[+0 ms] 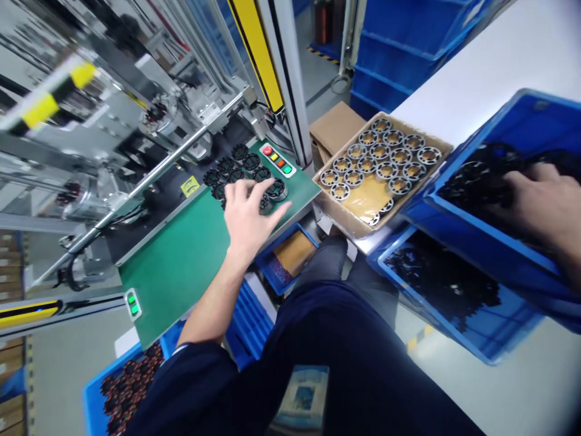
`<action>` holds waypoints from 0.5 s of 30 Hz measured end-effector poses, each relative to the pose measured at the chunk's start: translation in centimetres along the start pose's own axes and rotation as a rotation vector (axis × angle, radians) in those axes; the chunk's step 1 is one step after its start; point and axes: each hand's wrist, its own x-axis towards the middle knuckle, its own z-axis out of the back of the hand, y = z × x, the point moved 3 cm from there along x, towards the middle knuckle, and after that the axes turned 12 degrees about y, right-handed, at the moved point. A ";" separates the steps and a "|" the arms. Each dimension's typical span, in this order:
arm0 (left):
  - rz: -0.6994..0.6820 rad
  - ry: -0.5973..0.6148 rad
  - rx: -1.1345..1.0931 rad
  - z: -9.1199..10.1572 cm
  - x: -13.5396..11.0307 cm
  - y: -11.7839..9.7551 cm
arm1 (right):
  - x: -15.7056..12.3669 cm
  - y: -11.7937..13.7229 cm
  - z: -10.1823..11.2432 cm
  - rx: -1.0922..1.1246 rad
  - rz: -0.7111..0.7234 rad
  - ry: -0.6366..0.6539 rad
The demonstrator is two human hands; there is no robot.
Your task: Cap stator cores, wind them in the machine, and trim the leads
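My left hand (249,212) is over the green work surface (181,266), its fingers spread above a cluster of black-covered ring-shaped motor cores (236,175). One ring with a bare metal side (278,191) sits by the fingertips; whether they touch it I cannot tell. At the far right, my right hand (540,200) reaches into a blue bin (494,227) among loose black plastic parts (476,184). Motion smears its fingers, so any part in them cannot be made out. Bare metal ring cores (385,170) stand in rows in a cardboard box (351,227) between my hands.
A machine with metal fixtures (157,118) stands behind the green surface. A button panel (278,159) is near its right corner, a two-button panel (133,304) at its left. Below are another bin of black parts (445,278) and a bin of wound cores (129,387).
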 end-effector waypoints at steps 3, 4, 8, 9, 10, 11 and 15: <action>-0.256 0.224 -0.067 -2.9 4.5 -6.4 | -0.2 -0.3 0.8 -0.180 -0.100 0.065; -0.315 0.343 -0.025 -4.4 6.2 -8.5 | -0.6 -0.3 1.1 -0.215 -0.108 0.064; -0.384 0.605 0.094 -10.4 11.4 -14.4 | -2.3 -1.3 1.4 -0.283 -0.141 -0.031; -0.372 0.643 0.107 -11.5 12.3 -15.1 | -2.5 -1.8 1.5 -0.289 -0.166 -0.068; -0.357 0.678 0.119 -12.5 12.9 -15.6 | -2.6 -2.4 1.6 -0.289 -0.191 -0.101; -0.343 0.711 0.127 -13.1 13.5 -15.8 | -2.6 -3.0 1.7 -0.282 -0.204 -0.121; -0.320 0.769 0.078 -13.8 14.5 -15.5 | -2.7 -3.5 2.6 -0.193 0.041 -0.070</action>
